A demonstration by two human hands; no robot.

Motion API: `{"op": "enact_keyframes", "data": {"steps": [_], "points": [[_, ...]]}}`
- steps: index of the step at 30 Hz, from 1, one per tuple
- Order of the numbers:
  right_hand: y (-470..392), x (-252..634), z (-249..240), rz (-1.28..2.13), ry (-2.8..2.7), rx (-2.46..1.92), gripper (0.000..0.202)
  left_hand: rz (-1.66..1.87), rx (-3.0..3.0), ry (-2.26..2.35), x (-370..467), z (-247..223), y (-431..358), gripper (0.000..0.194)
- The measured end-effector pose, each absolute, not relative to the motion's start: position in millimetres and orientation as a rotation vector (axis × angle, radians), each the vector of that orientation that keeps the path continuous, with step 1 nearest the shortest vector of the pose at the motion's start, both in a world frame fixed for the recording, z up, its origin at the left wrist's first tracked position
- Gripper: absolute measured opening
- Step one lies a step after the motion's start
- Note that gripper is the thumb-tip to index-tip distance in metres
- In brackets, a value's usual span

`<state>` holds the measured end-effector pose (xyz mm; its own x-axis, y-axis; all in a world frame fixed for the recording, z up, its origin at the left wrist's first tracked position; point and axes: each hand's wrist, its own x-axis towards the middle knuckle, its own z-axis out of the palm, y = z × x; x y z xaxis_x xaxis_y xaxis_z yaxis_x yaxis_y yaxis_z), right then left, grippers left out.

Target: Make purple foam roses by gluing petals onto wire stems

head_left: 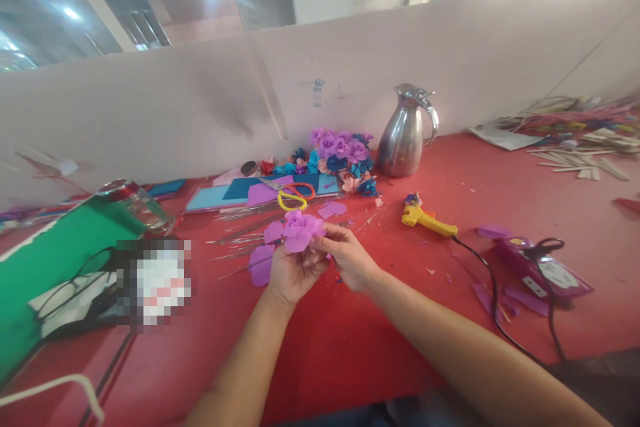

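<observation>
A purple paper flower (301, 231) with layered petals is held up between my two hands over the red table. My left hand (295, 275) is closed around its underside, and a thin wire runs out leftward from there. With thumb and fingers together, my right hand (347, 255) pinches the flower's right edge. Loose purple paper petals (261, 265) lie just left of my left hand, among several thin wires (235, 240). Behind the flower rest scissors (293, 197) with yellow and red handles. My palms hide the flower's base.
Finished paper flowers (343, 150) are heaped by a steel jug (403, 133) at the back. A yellow glue gun (429, 221) lies right, its cord trailing past a purple power strip (545, 270). A glass jar (137, 205) and green board (65, 240) stand left. Wooden sticks (575, 163) lie far right.
</observation>
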<state>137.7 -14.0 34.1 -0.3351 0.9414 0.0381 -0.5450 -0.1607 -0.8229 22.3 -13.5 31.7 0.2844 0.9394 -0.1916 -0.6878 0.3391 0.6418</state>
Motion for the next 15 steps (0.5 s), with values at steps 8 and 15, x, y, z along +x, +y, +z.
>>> {"op": "enact_keyframes", "data": {"steps": [8,15], "points": [[-5,139,25,1.513,-0.858,-0.646,0.024,1.344,0.560,0.774,27,31,-11,0.015],[-4,138,23,1.405,-0.908,-0.707,0.022,1.440,0.665,0.786,28,28,-11,0.018]]}}
